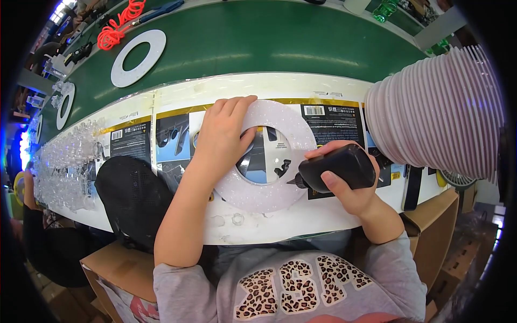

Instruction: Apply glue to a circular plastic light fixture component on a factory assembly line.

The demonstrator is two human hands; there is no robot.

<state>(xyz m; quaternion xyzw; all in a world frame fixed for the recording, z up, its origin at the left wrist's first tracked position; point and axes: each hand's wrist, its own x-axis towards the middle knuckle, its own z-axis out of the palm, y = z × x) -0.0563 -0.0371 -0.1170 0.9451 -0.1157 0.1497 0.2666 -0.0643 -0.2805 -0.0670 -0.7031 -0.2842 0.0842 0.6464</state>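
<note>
A flat white speckled ring (264,198) lies in front of me on printed sheets. My left hand (229,129) grips its upper left part, fingers along the outer side and thumb at the hole's edge. In my right hand (350,188) is a black squeeze bottle (338,168), tilted so its pointed nozzle tip is at the ring's lower right face. Whether the tip touches the ring, I cannot tell. Through the hole, the printed sheet (280,148) shows. A small clear piece (237,219) lies on the white surface just below the ring.
A tall stack of similar rings (439,116) stands at the right. Many clear plastic pieces (67,167) crowd the left side, behind a black cap-like item (132,196). Another white ring (153,51) and a coiled orange hose (113,32) lie on the green table (258,40). Cardboard boxes (439,220) flank me.
</note>
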